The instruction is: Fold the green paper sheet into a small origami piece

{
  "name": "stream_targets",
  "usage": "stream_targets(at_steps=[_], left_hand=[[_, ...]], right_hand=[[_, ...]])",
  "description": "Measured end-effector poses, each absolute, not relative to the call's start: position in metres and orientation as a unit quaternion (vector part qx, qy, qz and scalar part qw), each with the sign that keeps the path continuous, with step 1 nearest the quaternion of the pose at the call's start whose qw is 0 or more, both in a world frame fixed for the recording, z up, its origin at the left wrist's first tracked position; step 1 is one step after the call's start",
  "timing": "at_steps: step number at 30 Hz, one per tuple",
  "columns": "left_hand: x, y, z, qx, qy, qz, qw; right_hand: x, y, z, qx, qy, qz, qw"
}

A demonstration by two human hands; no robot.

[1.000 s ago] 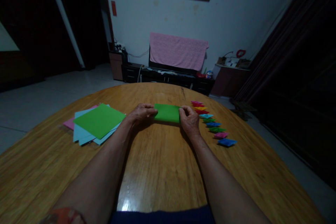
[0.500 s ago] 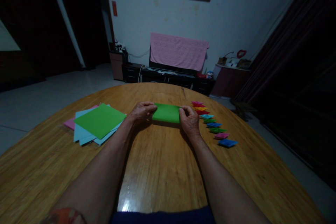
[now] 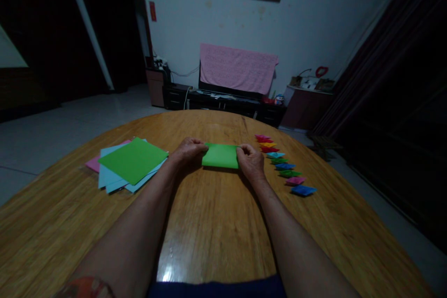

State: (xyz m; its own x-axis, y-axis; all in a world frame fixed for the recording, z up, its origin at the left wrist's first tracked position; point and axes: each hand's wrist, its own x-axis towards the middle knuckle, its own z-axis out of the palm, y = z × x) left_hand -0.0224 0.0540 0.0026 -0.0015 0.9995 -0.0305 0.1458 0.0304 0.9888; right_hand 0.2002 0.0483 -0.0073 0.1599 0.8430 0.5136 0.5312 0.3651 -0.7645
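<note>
A sheet of green paper (image 3: 221, 156), folded over into a wide rectangle, is stretched between my two hands just above the table. My left hand (image 3: 189, 151) pinches its left edge near the top corner. At the opposite edge, my right hand (image 3: 252, 160) grips the upper right corner between thumb and fingers. The paper's lower edge looks close to the tabletop; whether it touches, I cannot tell. Fingertips behind the sheet are hidden.
Left on the round wooden table (image 3: 213, 223) lies a fanned stack of coloured paper (image 3: 134, 160), a green sheet on top. Several small folded paper boats (image 3: 284, 166) in mixed colours form a line on the right. Beyond the table stands a low black cabinet (image 3: 223, 102).
Both hands have lowered the green paper slightly toward me and the tabletop. The grip at both sides stays the same, and the stack and paper boats have not moved.
</note>
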Motion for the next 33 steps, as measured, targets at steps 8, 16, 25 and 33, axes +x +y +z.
stream_targets(at_steps=[8, 16, 25, 33], left_hand=[[-0.016, 0.057, 0.008, 0.668, 0.658, 0.262, 0.229], [0.002, 0.043, 0.02, 0.668, 0.697, 0.2, 0.166], [0.028, 0.026, 0.009, 0.768, 0.636, 0.077, -0.003], [0.025, 0.02, -0.003, 0.769, 0.633, 0.089, -0.004]], right_hand=[[0.201, 0.05, -0.026, -0.599, -0.726, 0.015, 0.338], [0.196, 0.041, -0.028, -0.619, -0.742, -0.036, 0.253], [0.189, 0.028, -0.018, -0.608, -0.759, -0.016, 0.235], [0.188, 0.025, -0.015, -0.623, -0.751, 0.007, 0.218]])
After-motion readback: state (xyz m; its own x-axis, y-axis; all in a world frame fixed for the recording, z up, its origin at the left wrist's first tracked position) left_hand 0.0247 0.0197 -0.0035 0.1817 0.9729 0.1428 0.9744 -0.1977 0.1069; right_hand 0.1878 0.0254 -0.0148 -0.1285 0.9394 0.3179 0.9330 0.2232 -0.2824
